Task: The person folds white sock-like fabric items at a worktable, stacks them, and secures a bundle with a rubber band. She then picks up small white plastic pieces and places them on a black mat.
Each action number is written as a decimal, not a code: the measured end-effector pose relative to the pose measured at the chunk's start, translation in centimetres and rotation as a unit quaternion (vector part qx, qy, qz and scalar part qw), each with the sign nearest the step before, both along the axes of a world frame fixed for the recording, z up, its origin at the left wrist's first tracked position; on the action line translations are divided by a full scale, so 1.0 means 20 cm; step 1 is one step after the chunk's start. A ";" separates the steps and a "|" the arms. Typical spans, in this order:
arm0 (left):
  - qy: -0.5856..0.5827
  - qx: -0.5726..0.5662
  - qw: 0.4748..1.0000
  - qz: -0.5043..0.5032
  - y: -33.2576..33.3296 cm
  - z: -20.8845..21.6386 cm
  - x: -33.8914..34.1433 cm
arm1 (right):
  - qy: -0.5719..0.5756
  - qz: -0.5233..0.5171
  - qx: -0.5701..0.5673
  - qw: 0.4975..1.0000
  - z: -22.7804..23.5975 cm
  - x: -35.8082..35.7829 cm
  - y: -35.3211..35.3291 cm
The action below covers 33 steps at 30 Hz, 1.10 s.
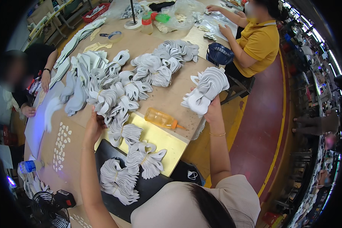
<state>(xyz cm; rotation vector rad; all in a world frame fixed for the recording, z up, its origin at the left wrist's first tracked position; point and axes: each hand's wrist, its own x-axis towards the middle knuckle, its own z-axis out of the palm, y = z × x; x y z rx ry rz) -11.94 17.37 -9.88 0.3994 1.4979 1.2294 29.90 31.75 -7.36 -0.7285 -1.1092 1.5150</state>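
My right hand [214, 110] is raised off the table's right side, closed around a bundle of white cut pieces [206, 89], layered and curved with loop-like openings. Some of its fingers are hidden behind the bundle. At the left edge of a large pile, my left hand [96, 124] curls round another white bundle [103, 99], its fingertips partly covered. Near my body, several tied bundles [119, 180] lie on a black board [102, 152] and a gold-coloured sheet [173, 141]. Between my hands lies a bottle of amber liquid [159, 118] with an orange nozzle.
More white bundles [155, 62] fill the table's middle. Small white pieces [61, 146] lie in rows at left, near a fan [49, 209]. One co-worker in yellow [260, 41] sits at far right, another [38, 68] at left. A tape roll and scissors [112, 35] lie farther back.
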 end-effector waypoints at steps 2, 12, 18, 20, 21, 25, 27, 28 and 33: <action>-0.003 0.011 1.000 -0.002 0.01 -0.01 0.00 | -0.074 -0.006 0.090 0.993 -0.02 0.00 0.01; 0.003 0.018 1.000 0.006 -0.03 -0.07 -0.03 | -0.348 -0.115 0.541 0.757 0.47 -0.19 -0.16; 0.004 0.021 1.000 0.002 -0.02 0.00 0.01 | -0.367 -0.140 0.614 0.685 0.57 -0.22 -0.22; 0.005 0.018 1.000 0.004 -0.03 -0.03 -0.01 | -0.357 -0.139 0.612 0.692 0.58 -0.23 -0.24; 0.004 0.021 1.000 0.003 -0.03 -0.04 -0.02 | -0.350 -0.140 0.612 0.696 0.57 -0.24 -0.24; 0.001 0.023 1.000 -0.002 -0.02 -0.06 -0.02 | -0.329 -0.139 0.617 0.701 0.57 -0.25 -0.25; -0.001 0.023 1.000 -0.003 -0.02 -0.07 -0.03 | -0.345 -0.134 0.607 0.703 0.57 -0.25 -0.26; -0.004 0.026 1.000 -0.003 -0.02 -0.08 -0.04 | -0.365 -0.130 0.595 0.704 0.58 -0.23 -0.26; -0.005 0.003 1.000 -0.001 -0.03 -0.02 -0.04 | -0.388 -0.155 0.429 0.801 0.50 -0.15 -0.25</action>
